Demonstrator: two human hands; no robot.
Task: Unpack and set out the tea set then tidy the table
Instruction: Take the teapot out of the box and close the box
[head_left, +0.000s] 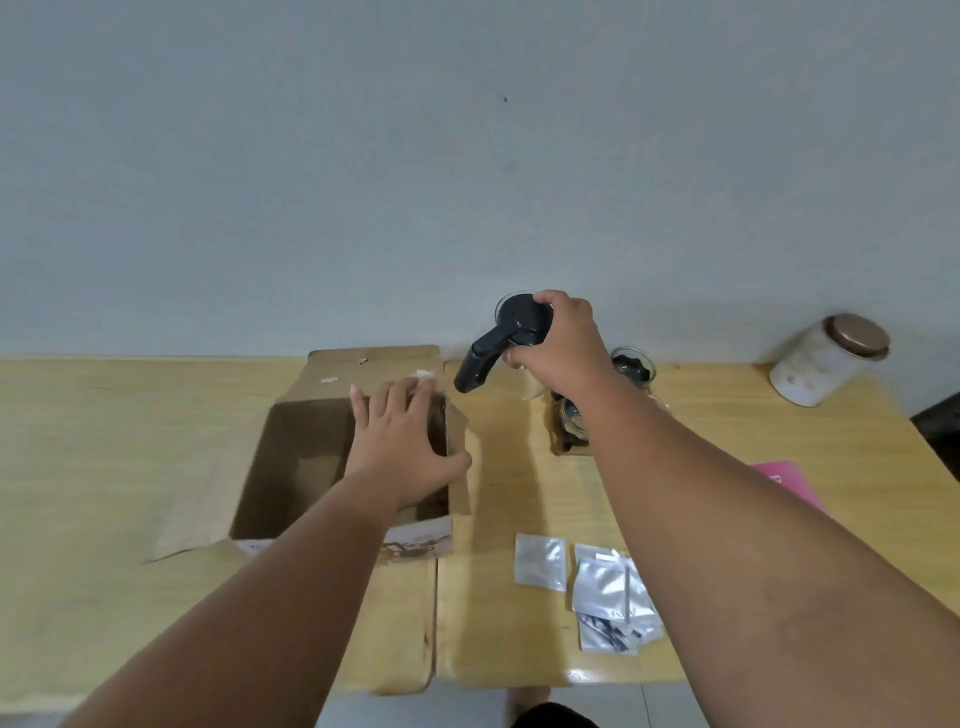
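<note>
Foil sachets (597, 587): several are laid loose on the near right of the table (104, 441), seemingly already taken out
Cardboard box (311, 467): stood open at the middle of the table with its flaps spread; little can be made out inside
Left hand (402, 447): rested flat on the right wall of the box with fingers spread, nothing being gripped; the box appears to be steadied
Pink item (789, 480): partly hidden behind the right forearm, not identified
Glass cups (631, 369): set out just right of the box, dark contents visible
Right hand (563, 345): closed around the glass teapot (519, 325) at its black lid, held clear above the table
White jar (826, 358): stood at the far right corner
Progress: unpacking is judged nearly done; the teapot is yet to be placed, and the box and sachets are left to be tidied
</note>
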